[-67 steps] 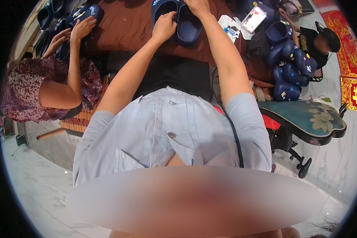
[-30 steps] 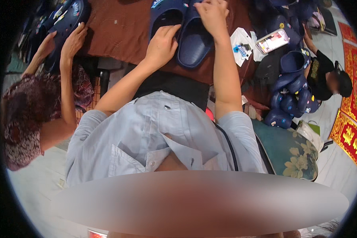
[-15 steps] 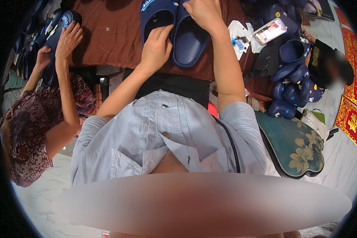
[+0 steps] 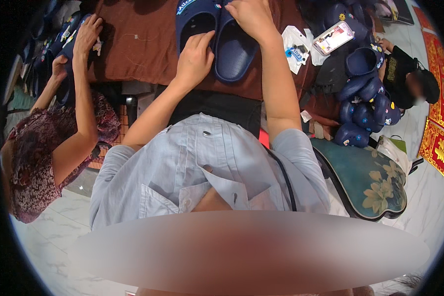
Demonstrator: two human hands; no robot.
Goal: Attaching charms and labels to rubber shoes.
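Navy clogs: left clog (image 4: 197, 11) and right clog (image 4: 236, 52) side by side on the brown cloth (image 4: 133, 54), heels toward its near edge.
Left hand (image 4: 195, 59): above the brown cloth, fingers bent, partly closed, at the left clog's inner rim; cannot tell if they grip.
Right hand (image 4: 251, 19): above the brown cloth, fingers curled over the right clog's upper; grip cannot be told.
White packet (image 4: 291, 37), phone (image 4: 334, 37): near the brown cloth's right edge.
Clog pile (image 4: 362, 89): right of the brown cloth.
Co-worker's hand (image 4: 86, 39): at the brown cloth's left side.
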